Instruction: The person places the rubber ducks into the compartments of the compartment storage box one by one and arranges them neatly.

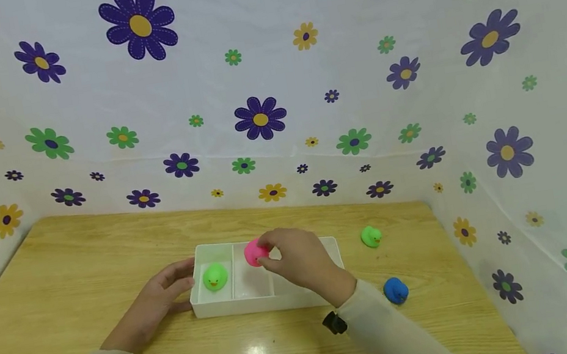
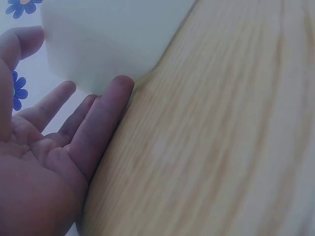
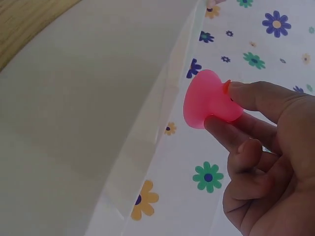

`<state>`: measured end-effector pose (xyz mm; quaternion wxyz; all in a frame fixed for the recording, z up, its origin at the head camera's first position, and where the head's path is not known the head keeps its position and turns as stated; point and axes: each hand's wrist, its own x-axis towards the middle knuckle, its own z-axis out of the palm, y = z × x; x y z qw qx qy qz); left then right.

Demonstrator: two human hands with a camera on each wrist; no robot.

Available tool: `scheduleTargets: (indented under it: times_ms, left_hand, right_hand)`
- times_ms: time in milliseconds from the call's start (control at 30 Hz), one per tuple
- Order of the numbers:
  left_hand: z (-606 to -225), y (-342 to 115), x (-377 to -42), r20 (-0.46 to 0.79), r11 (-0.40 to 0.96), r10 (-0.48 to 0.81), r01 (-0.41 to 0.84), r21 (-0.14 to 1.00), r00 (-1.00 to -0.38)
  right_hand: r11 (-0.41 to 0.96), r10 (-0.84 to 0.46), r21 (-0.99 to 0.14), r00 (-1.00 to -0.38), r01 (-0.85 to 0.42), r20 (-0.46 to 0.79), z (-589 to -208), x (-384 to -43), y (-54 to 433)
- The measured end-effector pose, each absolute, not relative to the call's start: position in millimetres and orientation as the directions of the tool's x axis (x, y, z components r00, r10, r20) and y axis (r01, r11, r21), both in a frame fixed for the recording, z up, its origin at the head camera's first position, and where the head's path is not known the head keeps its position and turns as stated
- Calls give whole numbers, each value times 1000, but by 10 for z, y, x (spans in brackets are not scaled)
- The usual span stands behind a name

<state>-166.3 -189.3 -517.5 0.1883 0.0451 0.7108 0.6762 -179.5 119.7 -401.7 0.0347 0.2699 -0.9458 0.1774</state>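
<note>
My right hand [image 1: 298, 256] pinches a pink rubber duck [image 3: 209, 101] between thumb and fingers, over the middle compartment of a white divided box [image 1: 259, 303]. In the right wrist view the duck's orange beak lies against the thumb. A green rubber duck [image 1: 215, 277] sits in the box's left compartment. At the box's left end, my left hand [image 1: 160, 298] has its fingers extended, with fingertips [image 2: 120, 86] at the end wall. The right hand and forearm hide part of the right compartment.
To the right of the box, another green duck [image 1: 371, 237] stands on the wooden table [image 1: 105, 248]. Nearer the front is a blue duck [image 1: 396, 290]. A flowered white cloth [image 1: 214, 89] hangs behind the table and along its sides.
</note>
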Motion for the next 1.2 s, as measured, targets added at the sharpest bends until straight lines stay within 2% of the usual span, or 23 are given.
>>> scheduleTargets:
  times_ms: [267,667,1200]
  left_hand:
    - [-5174,-1894,-1670,-207,73,323,-194,978,-923]
    - [-5165,-1888,-1675,-219,76,321,-205,976,-921]
    - [-5172,-1887,-1682,-221,88,314,-203,975,-924]
  right_hand:
    - [798,-545,-224,-829,-559,125,-4164,-1834,1039]
    - [828,-546,-116,-836,-548,53,-4366,-1891,900]
    - [856,-513,-84,-859,-510,-5,-4489,-1882,806]
